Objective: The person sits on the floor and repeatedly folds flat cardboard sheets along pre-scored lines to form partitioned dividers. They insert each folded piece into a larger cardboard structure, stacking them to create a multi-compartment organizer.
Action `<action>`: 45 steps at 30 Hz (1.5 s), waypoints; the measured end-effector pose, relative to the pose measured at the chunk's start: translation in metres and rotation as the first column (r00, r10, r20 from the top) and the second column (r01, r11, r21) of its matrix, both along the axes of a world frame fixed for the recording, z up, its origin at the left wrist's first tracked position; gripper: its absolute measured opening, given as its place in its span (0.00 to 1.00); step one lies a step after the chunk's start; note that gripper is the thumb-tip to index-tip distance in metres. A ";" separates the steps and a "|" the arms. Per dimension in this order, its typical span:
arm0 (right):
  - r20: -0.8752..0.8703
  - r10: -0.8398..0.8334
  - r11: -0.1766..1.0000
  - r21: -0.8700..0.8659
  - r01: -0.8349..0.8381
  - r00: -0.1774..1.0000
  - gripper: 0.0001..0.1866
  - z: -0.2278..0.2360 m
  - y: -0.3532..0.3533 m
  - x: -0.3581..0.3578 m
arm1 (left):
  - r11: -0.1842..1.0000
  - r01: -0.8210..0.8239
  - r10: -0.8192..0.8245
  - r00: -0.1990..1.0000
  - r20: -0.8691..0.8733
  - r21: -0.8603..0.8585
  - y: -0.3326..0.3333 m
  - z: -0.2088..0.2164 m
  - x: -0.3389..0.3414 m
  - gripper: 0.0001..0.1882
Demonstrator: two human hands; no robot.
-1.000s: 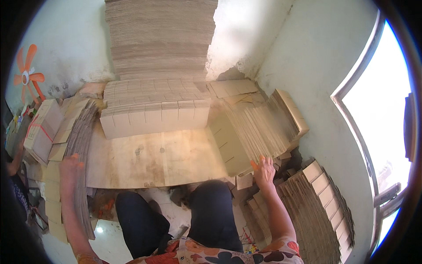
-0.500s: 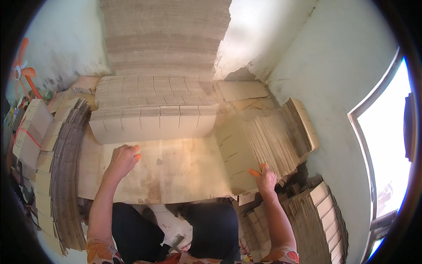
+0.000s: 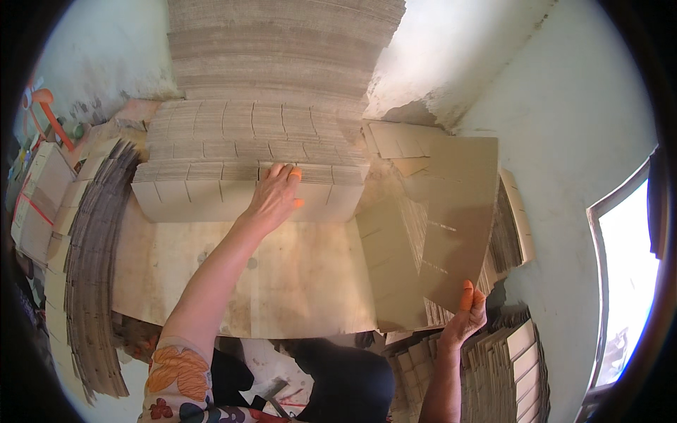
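My right hand [image 3: 464,321], with orange covers on its fingertips, pinches the lower corner of a flat brown cardboard sheet [image 3: 458,204]. Two short slots show in that sheet, which is raised and tilted over a stack of similar slotted sheets [image 3: 391,261] at the table's right. Farther forward, my left hand [image 3: 276,197] has its fingers curled over the top edge of a row of upright slotted cardboard strips [image 3: 240,201]. It grips the edge there, with orange covers on its thumb and finger; how many strips it holds is hidden.
A pale wooden table [image 3: 303,282] lies before me. Behind the row rises a tall cardboard pile [image 3: 282,49]. More cardboard stacks [image 3: 92,275] line the left side, and others [image 3: 486,374] stand low at the right. An orange fan [image 3: 44,102] is at far left, a bright window [image 3: 627,268] at right.
My left hand has moved forward and right from above the table to the strip row's top edge. My right hand has lifted a sheet off the right stack.
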State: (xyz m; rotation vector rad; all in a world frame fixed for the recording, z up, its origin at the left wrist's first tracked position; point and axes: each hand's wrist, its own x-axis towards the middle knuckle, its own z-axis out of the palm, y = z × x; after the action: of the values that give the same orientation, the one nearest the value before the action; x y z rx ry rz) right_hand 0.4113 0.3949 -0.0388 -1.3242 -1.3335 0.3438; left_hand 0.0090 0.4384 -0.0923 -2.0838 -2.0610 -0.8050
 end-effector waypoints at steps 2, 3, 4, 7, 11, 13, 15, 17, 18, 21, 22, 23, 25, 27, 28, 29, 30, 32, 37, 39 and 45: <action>-0.069 0.038 0.999 0.010 -0.038 0.997 0.06 -0.002 0.003 -0.001 | 0.999 -0.016 0.016 1.000 -0.012 -0.052 0.015 0.001 0.007 0.28; -0.188 0.095 0.994 -0.037 -0.103 0.978 0.06 -0.002 0.004 -0.007 | 0.997 -0.027 0.025 0.999 -0.027 -0.067 0.020 0.001 0.010 0.27; -0.307 0.136 0.983 -0.077 -0.167 0.942 0.06 0.005 0.001 -0.021 | 0.996 -0.031 0.028 0.999 -0.043 -0.083 0.025 0.001 0.013 0.26; -0.528 0.197 0.934 -0.156 -0.323 0.826 0.06 0.008 0.000 -0.044 | 0.995 -0.026 0.012 0.989 -0.149 -0.098 0.041 -0.015 0.009 0.17; -0.458 0.258 0.920 -0.153 -0.361 0.851 0.12 -0.004 0.010 -0.064 | 0.999 0.053 -0.049 0.980 -0.191 0.014 0.046 -0.025 0.000 0.07; -0.172 0.292 0.951 -0.053 -0.305 0.941 0.16 0.000 0.010 -0.076 | 0.994 0.101 -0.094 0.979 -0.179 0.033 0.046 -0.021 0.001 0.04; 0.157 0.183 0.975 0.098 -0.200 0.970 0.19 -0.004 0.015 -0.084 | 0.985 0.170 -0.163 0.973 -0.165 0.030 0.034 -0.002 0.012 0.05; 0.254 0.191 0.966 0.121 -0.227 0.948 0.22 -0.010 0.016 -0.091 | 0.974 0.226 -0.222 0.963 -0.153 0.007 0.018 0.003 0.022 0.06; 0.313 0.187 0.957 0.155 -0.245 0.931 0.22 -0.009 0.019 -0.101 | 0.967 0.253 -0.252 0.957 -0.146 -0.012 0.011 0.002 0.028 0.06; 0.445 0.175 0.941 0.185 -0.282 0.878 0.22 -0.005 0.023 -0.116 | 0.940 0.331 -0.340 0.925 -0.168 -0.077 -0.003 -0.003 0.042 0.06; 0.441 0.189 0.944 0.163 -0.286 0.877 0.21 -0.005 0.023 -0.120 | 0.928 0.360 -0.373 0.910 -0.181 -0.100 -0.006 -0.002 0.048 0.06; 0.437 0.203 0.947 0.141 -0.290 0.876 0.21 -0.005 0.022 -0.123 | 0.922 0.361 -0.382 0.907 -0.179 -0.139 -0.008 0.000 0.052 0.06; 0.436 0.219 0.962 0.056 -0.269 0.873 0.20 -0.004 0.022 -0.129 | 0.907 0.360 -0.399 0.900 -0.174 -0.219 -0.014 0.007 0.060 0.05; 0.408 0.256 0.960 0.002 -0.281 0.877 0.19 -0.007 0.023 -0.130 | 0.905 0.377 -0.409 0.899 -0.157 -0.196 -0.020 0.010 0.067 0.04; 0.426 0.272 0.955 -0.006 -0.298 0.863 0.19 -0.010 0.024 -0.130 | 0.903 0.386 -0.415 0.898 -0.148 -0.186 -0.023 0.013 0.071 0.03; 0.443 0.287 0.949 -0.015 -0.314 0.849 0.20 -0.015 0.025 -0.128 | 0.898 0.410 -0.431 0.893 -0.128 -0.162 -0.026 0.017 0.074 0.03; 0.461 0.302 0.944 -0.024 -0.329 0.834 0.21 -0.020 0.026 -0.127 | 0.891 0.434 -0.449 0.887 -0.109 -0.136 -0.029 0.022 0.077 0.03; 0.497 0.343 0.932 -0.073 -0.355 0.797 0.23 -0.027 0.028 -0.127 | 0.890 0.441 -0.453 0.884 -0.119 -0.116 -0.036 0.029 0.081 0.03; 0.516 0.464 0.886 -0.248 -0.392 0.720 0.26 -0.027 0.024 -0.125 | 0.893 0.398 -0.430 0.893 -0.132 -0.210 -0.045 0.024 0.082 0.05; 0.493 0.484 0.874 -0.313 -0.371 0.723 0.27 -0.021 0.020 -0.127 | 0.891 0.408 -0.436 0.891 -0.127 -0.201 -0.048 0.022 0.081 0.06; 0.490 0.553 0.833 -0.320 -0.450 0.674 0.26 -0.066 0.024 -0.118 | 0.861 0.501 -0.508 0.855 -0.102 -0.085 -0.061 0.038 0.100 0.11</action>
State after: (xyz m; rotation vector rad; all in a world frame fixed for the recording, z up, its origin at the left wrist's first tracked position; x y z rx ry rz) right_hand 0.2931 0.4191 -0.1045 -1.2190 -2.2460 0.4720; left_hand 0.1090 0.3774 -0.0545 -2.6800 -1.4956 -0.6521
